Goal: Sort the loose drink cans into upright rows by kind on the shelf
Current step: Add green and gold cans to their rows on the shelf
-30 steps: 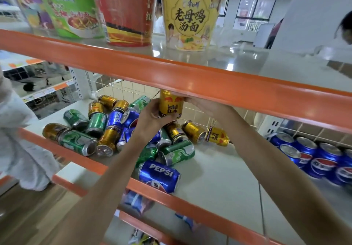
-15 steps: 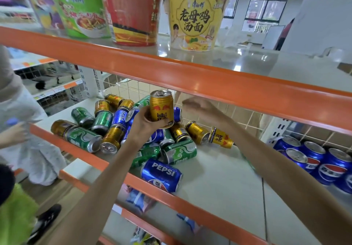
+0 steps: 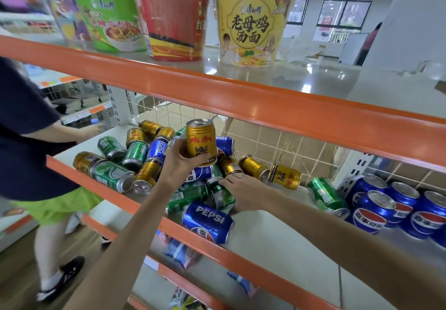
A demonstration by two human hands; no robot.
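Left hand: we grip one upright gold Red Bull can, fingers curled round its base, above the heap. Right hand: fingers spread flat on a lying green can on the shelf; upright Pepsi row well beyond our right fingers.

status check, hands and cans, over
Left hand grips upright gold can. Right hand on green can in heap. Blue cans upright at right.

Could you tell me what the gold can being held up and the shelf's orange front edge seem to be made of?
The gold Red Bull can, gripped upright in the left hand, looks like thin metal, probably aluminium: glossy printed wall, bare silvery top with a pull tab. The orange front edge looks like painted or coated sheet metal with a smooth semi-gloss sheen, though plastic trim cannot be ruled out.
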